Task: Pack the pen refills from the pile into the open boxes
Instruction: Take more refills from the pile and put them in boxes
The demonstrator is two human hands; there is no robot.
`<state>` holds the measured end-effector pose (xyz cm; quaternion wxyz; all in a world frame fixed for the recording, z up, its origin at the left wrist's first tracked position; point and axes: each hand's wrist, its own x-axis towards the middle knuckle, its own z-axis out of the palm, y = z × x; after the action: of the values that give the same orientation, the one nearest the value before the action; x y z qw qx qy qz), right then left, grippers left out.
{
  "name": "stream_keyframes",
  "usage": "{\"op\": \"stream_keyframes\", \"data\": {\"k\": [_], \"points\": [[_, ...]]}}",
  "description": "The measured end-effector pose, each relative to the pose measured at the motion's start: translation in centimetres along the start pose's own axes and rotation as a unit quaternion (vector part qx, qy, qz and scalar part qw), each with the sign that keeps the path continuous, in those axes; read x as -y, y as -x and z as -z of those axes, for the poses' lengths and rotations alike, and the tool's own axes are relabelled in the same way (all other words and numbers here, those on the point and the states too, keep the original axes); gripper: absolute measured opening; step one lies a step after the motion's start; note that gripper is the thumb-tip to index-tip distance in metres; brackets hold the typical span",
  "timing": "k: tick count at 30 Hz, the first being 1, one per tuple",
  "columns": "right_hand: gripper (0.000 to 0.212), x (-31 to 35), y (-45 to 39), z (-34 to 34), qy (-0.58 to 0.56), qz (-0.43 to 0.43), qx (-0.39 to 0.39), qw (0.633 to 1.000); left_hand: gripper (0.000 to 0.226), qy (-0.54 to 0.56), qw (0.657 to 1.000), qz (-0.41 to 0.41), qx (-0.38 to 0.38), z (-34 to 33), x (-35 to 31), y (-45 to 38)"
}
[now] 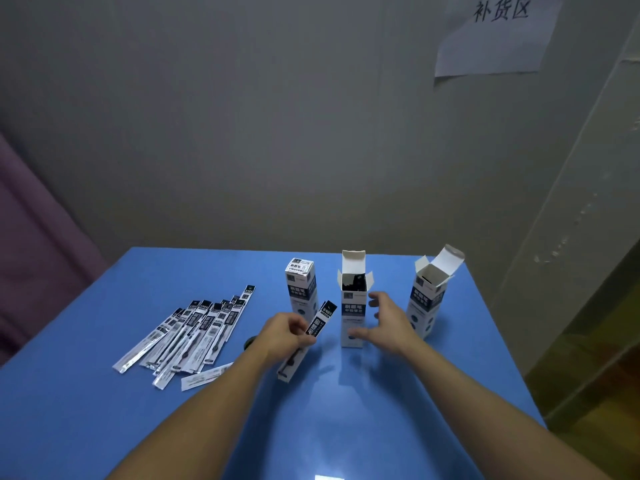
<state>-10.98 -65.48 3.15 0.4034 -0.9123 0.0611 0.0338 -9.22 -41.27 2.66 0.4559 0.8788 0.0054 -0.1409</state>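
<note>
The fingers (298, 328) of the left hand (282, 336) were curled round one packaged pen refill (309, 337), pinching it near its upper half so that it slanted up toward the boxes. Just beyond those fingertips stood a closed box (302, 285). The right hand (384, 323) was spread, thumb and fingers apart, holding nothing, its thumb close to the base of the middle open box (353, 306); whether it touched, I could not tell. Beyond that hand's outer side stood a second open box (429, 299). Well to the left of the left hand lay the pile of refills (194, 332) on the blue table (104, 410).
</note>
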Motion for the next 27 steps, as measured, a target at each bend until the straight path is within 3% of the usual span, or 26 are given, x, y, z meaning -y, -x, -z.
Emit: {"op": "stream_keyframes", "data": {"k": [5, 8, 13, 17, 20, 27], "points": [[0.058, 0.4, -1.0, 1.0, -0.049, 0.065, 0.002, 0.997, 0.021, 0.058, 0.998, -0.004, 0.006, -0.2, -0.9, 0.7], [0.042, 0.1, -1.3, 1.8, -0.063, 0.086, 0.009, 0.994, 0.012, 0.142, 0.989, -0.022, -0.020, 0.3, -2.7, 1.9], [0.041, -1.0, -1.3, 2.5, -0.065, 0.110, 0.024, 0.992, 0.011, 0.249, 0.961, -0.087, -0.085, 2.7, -7.0, 4.0], [0.042, -1.4, -0.5, 2.6, -0.064, 0.140, 0.028, 0.988, 0.012, 0.371, 0.902, -0.169, -0.139, 4.5, -11.6, 5.7], [0.043, -1.3, 0.4, 2.5, -0.085, 0.164, 0.025, 0.982, 0.015, 0.426, 0.867, -0.220, -0.137, 5.0, -14.3, 6.9], [0.042, -0.5, 1.4, 2.5, -0.128, 0.217, -0.028, 0.967, 0.018, 0.283, 0.917, -0.251, -0.126, 3.2, -16.3, 8.0]]}}
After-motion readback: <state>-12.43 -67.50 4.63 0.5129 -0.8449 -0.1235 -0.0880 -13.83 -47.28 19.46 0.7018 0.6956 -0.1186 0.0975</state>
